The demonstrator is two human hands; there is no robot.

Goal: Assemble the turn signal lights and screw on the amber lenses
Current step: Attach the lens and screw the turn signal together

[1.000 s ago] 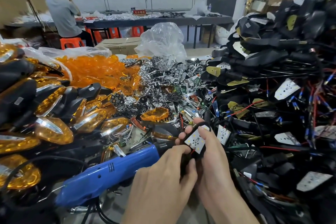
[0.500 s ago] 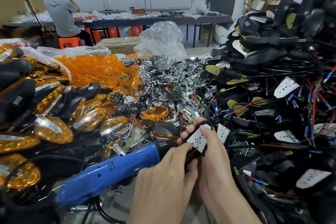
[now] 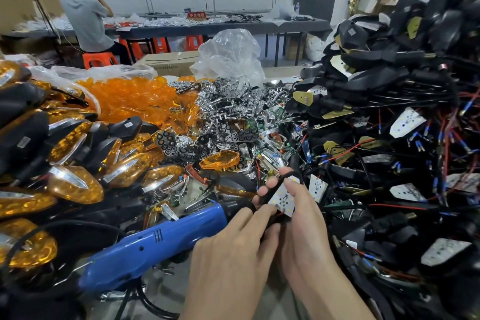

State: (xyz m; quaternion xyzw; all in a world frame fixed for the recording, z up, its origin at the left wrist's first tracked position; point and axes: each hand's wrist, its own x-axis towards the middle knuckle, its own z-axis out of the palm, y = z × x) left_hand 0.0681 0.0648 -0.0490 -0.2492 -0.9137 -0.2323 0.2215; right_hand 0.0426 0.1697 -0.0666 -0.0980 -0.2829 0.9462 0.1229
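Landmark: one blue electric screwdriver (image 3: 155,244), lying on its side low in my view, tip end towards the hands.
Turn signal housing (image 3: 293,173): one black shell, held up just right of the screwdriver's tip, between both hands.
LED board (image 3: 281,197): one white board seated in that housing, face towards me.
Right hand (image 3: 304,228): wrapped round the housing, fingertips showing past its far side, thumb laid on the board.
Left hand (image 3: 233,249): fingers curled, pinching the housing's lower edge, touching the right hand.
Loose amber lens (image 3: 219,160): one, beyond the screwdriver's tip, apart from the hands.
Amber lens pile (image 3: 130,101): far beyond the screwdriver; too many for me to count.
Finished lights (image 3: 75,184): heaped left of the screwdriver; I count well over ten.
Chrome reflectors (image 3: 228,114): one mound beyond the loose lens, uncountable.
Wired housings (image 3: 389,112): one tall tangled heap, right of the hands.
Plastic bag (image 3: 231,57): one, behind the reflectors.
Seated person (image 3: 85,23): one, at the far bench.
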